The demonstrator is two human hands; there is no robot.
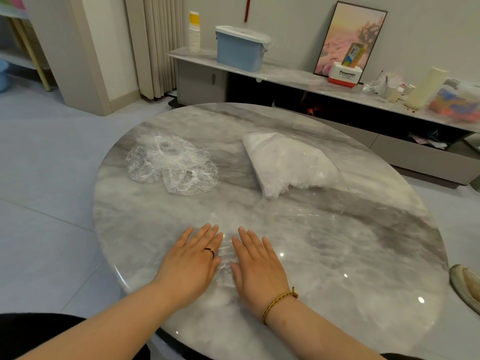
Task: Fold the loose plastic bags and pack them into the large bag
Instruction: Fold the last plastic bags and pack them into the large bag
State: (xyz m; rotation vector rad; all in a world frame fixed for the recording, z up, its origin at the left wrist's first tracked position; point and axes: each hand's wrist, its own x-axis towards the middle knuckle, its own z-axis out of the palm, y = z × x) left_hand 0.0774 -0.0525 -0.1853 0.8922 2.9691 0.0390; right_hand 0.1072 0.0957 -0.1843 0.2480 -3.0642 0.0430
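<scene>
Both hands lie flat, fingers straight: the left hand point(191, 263) and right hand point(255, 266) press one clear bag point(225, 268) on the round marble table point(337, 255). Farther away, loose bags point(171, 165) sit left; the large bag point(288, 162) right.

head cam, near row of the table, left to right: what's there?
left hand → flattened clear bag, showing in the gap between the hands → right hand → oval dish, cut off at the frame's right edge.
</scene>
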